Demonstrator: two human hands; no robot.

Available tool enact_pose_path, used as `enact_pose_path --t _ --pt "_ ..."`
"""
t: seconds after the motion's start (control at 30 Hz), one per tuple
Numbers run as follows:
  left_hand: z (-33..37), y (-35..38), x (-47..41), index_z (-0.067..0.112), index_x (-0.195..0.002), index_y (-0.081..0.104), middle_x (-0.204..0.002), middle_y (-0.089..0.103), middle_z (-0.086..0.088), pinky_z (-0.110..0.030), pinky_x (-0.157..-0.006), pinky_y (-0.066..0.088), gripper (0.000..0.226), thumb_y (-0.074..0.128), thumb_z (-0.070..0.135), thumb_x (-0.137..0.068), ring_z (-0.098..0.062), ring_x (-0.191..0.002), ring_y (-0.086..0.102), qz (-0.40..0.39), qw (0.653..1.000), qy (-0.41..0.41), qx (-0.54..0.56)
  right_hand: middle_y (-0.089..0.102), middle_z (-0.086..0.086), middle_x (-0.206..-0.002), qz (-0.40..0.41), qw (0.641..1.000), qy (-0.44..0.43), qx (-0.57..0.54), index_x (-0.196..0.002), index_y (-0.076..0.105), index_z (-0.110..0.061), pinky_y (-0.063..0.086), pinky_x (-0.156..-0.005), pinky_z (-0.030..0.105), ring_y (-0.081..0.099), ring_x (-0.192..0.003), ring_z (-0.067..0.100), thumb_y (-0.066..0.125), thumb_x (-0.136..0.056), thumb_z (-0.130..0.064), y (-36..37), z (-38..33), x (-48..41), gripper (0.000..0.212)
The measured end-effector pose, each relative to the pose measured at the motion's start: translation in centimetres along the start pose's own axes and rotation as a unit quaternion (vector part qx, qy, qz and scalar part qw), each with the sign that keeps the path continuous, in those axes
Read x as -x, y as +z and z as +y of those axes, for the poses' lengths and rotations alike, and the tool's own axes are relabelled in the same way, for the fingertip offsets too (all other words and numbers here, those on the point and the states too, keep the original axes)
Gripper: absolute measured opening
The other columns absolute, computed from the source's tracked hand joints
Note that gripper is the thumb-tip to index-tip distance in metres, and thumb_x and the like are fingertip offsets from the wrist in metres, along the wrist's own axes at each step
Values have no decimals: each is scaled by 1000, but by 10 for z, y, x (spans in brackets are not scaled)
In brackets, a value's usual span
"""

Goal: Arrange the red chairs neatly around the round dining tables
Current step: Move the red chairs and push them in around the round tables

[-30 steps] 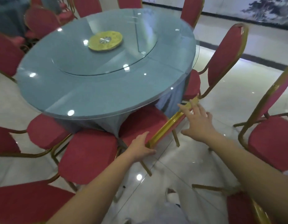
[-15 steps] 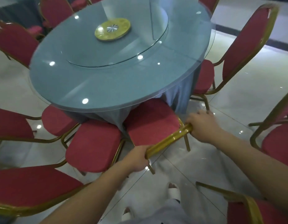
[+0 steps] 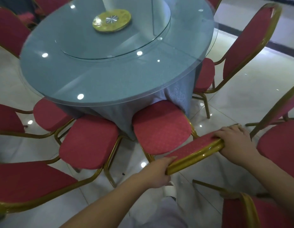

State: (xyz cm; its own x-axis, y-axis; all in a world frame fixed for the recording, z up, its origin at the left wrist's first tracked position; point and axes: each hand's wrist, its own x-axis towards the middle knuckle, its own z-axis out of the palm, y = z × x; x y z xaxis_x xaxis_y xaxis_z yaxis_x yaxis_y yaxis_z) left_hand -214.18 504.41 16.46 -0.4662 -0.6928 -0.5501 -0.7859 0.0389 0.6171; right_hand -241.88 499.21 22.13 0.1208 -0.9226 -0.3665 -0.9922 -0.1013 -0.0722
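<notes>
To your left, a red padded, gold-framed neighbour chair (image 3: 88,142) sits tucked against the round glass-topped counter (image 3: 100,79) with its blue cloth. Your left hand (image 3: 157,173) curls its grip round the gold top rail of the held red chair (image 3: 161,129), whose seat touches the cloth. Your right hand (image 3: 233,140) wraps the rail's other end. You seem to be squaring this chair. Next, probably push it in evenly, clear of its neighbours.
</notes>
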Motion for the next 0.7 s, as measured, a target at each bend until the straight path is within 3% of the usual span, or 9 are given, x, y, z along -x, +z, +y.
enact_pose_path --t 0.17,0.23,0.33,0.43,0.53,0.7 --pt "-9 -14 16 30 -154 24 -153 37 3 -28 -102 42 90 75 23 -81 -19 -131 44 -12 1000 14 -5 36 -12 -150 -55 997 -54 -19 -144 34 -47 10 -117 58 20 -145 19 64 -75 -69 -9 -38 24 79" --pt "-18 -22 40 32 -155 20 -156 31 5 -30 -105 42 90 75 28 -83 -19 -133 44 -3 1000 9 17 33 -13 -152 -23 995 -94 -37 -145 33 -47 8 -119 55 20 -145 16 60 -76 -70 -7 -74 48 77" --pt "-49 -32 89 35 -155 18 -158 27 5 -18 -106 25 84 70 34 -88 -13 -142 30 39 999 18 28 38 -13 -149 28 986 -130 -97 -142 41 -45 14 -120 46 28 -140 11 60 -82 -63 7 -146 83 66" --pt "-96 -37 156 38 -154 19 -157 28 6 -19 -104 29 81 67 35 -89 -8 -140 31 84 995 11 60 44 -13 -142 44 972 -154 -174 -138 49 -39 27 -115 40 38 -134 10 65 -84 -52 29 -224 115 58" --pt "-157 -33 233 38 -152 25 -153 34 9 -17 -101 29 77 68 34 -88 0 -131 34 148 985 -4 89 48 -13 -136 33 955 -164 -244 -136 52 -33 36 -109 34 44 -127 9 69 -84 -44 55 -302 143 56" --pt "-261 -20 360 37 -146 38 -143 42 14 -19 -104 33 67 69 25 -88 -2 -132 39 272 944 -53 179 46 -12 -138 -5 940 -214 -265 -142 45 -29 37 -106 27 44 -127 7 70 -87 -41 83 -423 169 61"
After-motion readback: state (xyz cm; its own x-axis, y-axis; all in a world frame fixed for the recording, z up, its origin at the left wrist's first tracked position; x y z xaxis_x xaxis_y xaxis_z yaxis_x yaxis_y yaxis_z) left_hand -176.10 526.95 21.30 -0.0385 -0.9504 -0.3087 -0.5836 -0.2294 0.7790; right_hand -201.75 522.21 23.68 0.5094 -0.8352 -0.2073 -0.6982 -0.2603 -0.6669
